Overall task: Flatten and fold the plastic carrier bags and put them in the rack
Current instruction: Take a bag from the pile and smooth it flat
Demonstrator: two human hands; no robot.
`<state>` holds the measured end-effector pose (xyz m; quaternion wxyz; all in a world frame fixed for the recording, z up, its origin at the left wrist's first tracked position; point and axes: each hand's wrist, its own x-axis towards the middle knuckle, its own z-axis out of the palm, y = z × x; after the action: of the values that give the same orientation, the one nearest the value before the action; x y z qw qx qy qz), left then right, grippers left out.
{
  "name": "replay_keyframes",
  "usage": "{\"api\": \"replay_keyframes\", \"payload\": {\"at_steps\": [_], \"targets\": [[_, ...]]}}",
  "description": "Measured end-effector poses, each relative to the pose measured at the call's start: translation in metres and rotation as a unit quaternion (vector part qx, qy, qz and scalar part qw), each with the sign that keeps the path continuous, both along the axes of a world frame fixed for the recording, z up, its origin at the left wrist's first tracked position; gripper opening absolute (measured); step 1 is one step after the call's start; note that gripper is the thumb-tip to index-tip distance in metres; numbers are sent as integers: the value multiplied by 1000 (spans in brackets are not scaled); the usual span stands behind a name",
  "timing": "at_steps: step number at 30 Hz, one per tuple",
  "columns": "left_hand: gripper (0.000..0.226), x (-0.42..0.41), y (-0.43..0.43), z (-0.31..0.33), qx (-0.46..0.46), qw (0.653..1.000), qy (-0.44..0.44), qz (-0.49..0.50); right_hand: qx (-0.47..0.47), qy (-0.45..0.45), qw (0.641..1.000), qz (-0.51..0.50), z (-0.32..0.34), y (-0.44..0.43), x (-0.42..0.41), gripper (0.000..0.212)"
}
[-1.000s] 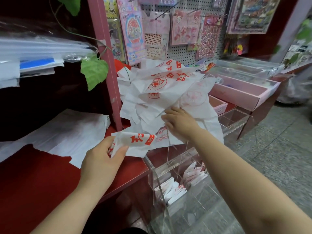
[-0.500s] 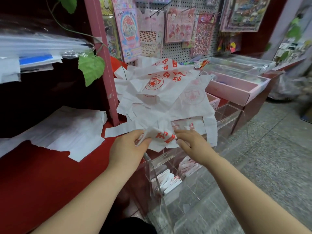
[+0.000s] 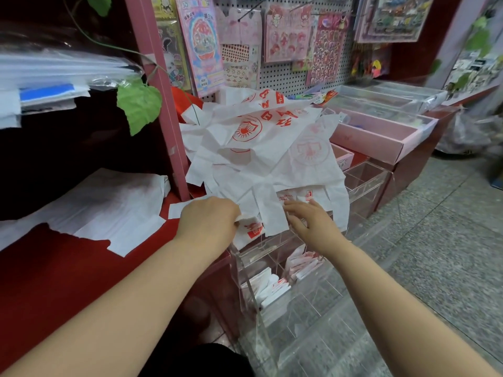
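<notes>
A loose heap of white plastic carrier bags with red print lies on the red counter. My left hand grips a small folded bag at the counter's edge, just above the clear acrylic rack. Beside it, my right hand hovers with fingers spread, touching a hanging strip of the heap. Folded bags stand in the rack's compartments, more of them behind.
Flat white bags lie on the counter at left. A pink post rises behind the heap. Pink trays and a pegboard of sticker sheets stand at the back right. Grey floor spreads right.
My left hand has carried the folded bag rightward to the counter's edge over the rack. My right hand left the heap, came down beside the folded bag, then opened.
</notes>
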<state>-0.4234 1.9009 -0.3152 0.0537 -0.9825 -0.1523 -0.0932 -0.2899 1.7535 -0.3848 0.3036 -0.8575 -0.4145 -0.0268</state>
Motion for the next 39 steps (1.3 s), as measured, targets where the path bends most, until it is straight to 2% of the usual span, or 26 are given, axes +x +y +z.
{"api": "replay_keyframes", "payload": {"at_steps": [2, 5, 7, 10, 14, 16, 18, 20, 23, 26, 29, 34, 37, 39], "targets": [[17, 3, -3, -2, -45, 999, 30, -9, 4, 5, 1000, 0, 0, 0, -1, 31], [28, 6, -11, -10, -130, 989, 68, -18, 10, 13, 1000, -2, 0, 0, -2, 32], [23, 4, -13, -20, -214, 975, 66, -6, 12, 18, 1000, 0, -2, 0, -2, 39], [37, -1, -12, -36, -277, 959, 56, 5, 14, 18, 1000, -4, -2, 0, -3, 34], [32, -4, -16, -44, -206, 975, 85, -27, 13, 16, 1000, -11, -3, 1, -5, 52], [31, -5, -17, -46, -186, 979, 68, -39, 9, 18, 1000, -14, -2, 1, -6, 42], [31, -8, -17, -48, -196, 979, 12, -50, 16, 32, 999, -11, 1, 0, -8, 31], [40, -17, -15, -49, -202, 976, -56, -50, 41, 73, 996, -23, 5, -1, -11, 31], [44, -40, -10, -49, -205, 969, -125, -49, 124, 135, 981, -69, 13, -6, -23, 28], [44, -73, 2, -51, -196, 961, -181, -68, 150, 112, 977, -97, 16, -6, -37, 26], [35, -114, 22, -57, -166, 963, -208, -42, 158, 64, 981, -87, 25, 2, -60, 24], [39, -196, 73, -64, -122, 974, -162, 103, 103, 35, 994, -5, 41, 41, -104, 22], [47, -236, 95, -59, -138, 964, -57, 221, 43, 21, 997, 61, 44, 79, -131, 24], [60, -253, 108, -61, -141, 960, 5, 241, -16, -14, 994, 108, 40, 109, -147, 30]]}}
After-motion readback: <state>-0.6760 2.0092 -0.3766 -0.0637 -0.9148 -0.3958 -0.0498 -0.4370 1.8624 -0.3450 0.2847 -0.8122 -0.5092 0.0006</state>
